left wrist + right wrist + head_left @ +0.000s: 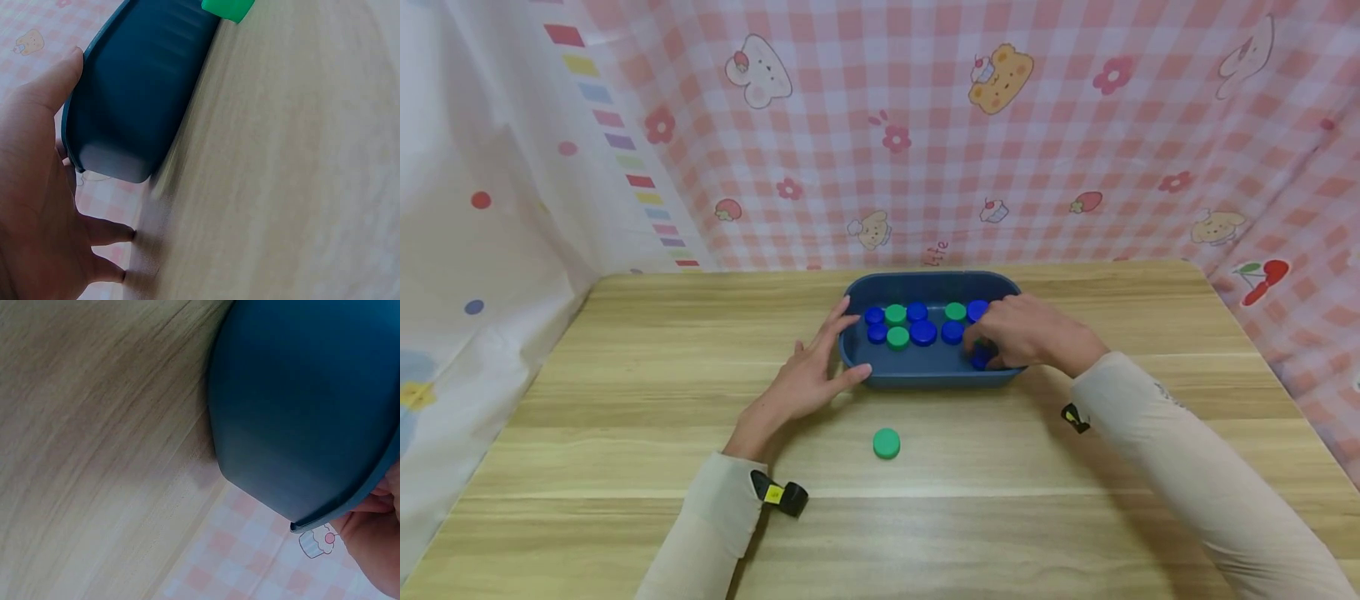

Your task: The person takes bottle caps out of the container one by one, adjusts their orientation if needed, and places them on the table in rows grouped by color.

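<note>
1. Touching, with the left hand (805, 379), the left end of a dark-blue, oblong, round-cornered plastic tray (917, 363); laid against the rim with thumb and fingers spread and relaxed, unclenched.
2. Reaching over the right end of the tray with the right hand (1026, 330), curled at the fingers to pinch a small blue round plastic disc (981, 360) inside; hard to tell whether lifted off the floor.
3. Set in two rows inside the tray, between both hands: larger and smaller blue plastic discs (923, 332) and green plastic discs (897, 337).
4. Apart from the tray, in front of it on the pale wood-grain tabletop (970, 525): a lone green round disc (887, 443).
5. Behind the tabletop: a pink-and-white checked fabric curtain (865, 75), printed with cartoon animals and flowers.
6. On both forearms: pale long sleeves (1180, 467).
</note>
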Available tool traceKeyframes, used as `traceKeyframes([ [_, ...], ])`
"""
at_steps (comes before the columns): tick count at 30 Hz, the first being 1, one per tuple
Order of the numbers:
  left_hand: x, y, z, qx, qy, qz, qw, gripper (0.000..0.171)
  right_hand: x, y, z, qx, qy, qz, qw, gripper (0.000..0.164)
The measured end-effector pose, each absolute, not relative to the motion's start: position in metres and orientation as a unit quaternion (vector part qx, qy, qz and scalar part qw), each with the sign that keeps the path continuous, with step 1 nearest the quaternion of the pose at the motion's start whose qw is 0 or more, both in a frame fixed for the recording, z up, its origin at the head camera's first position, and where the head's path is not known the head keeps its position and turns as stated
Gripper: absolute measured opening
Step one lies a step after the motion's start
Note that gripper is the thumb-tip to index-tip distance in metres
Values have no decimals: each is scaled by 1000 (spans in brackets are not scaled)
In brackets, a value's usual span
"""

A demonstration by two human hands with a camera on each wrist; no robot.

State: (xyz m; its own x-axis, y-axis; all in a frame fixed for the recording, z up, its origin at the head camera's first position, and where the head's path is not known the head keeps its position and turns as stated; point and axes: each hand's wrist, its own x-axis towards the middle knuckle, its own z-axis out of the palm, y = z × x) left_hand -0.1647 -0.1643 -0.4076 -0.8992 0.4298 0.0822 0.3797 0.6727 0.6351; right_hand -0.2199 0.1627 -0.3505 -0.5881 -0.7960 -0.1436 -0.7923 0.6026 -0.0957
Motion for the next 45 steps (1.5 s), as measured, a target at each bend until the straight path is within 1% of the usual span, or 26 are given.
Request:
traceKeyframes([
  [6,-165,-163,-409,220,914,338,39,73,-220,162,-352,-442,892,-12,92,21],
  [12,-165,-163,-410,218,914,339,42,73,-220,162,-352,-436,894,-11,102,23],
  [25,-160,-169,-409,215,916,338,31,74,-219,156,-340,-450,889,-26,76,25],
  [37,-162,-169,-411,222,912,343,27,74,-212,154,-322,-439,897,-23,48,26],
  [45,-165,-164,-411,222,912,344,26,77,-206,155,-310,-439,896,-40,51,28],
])
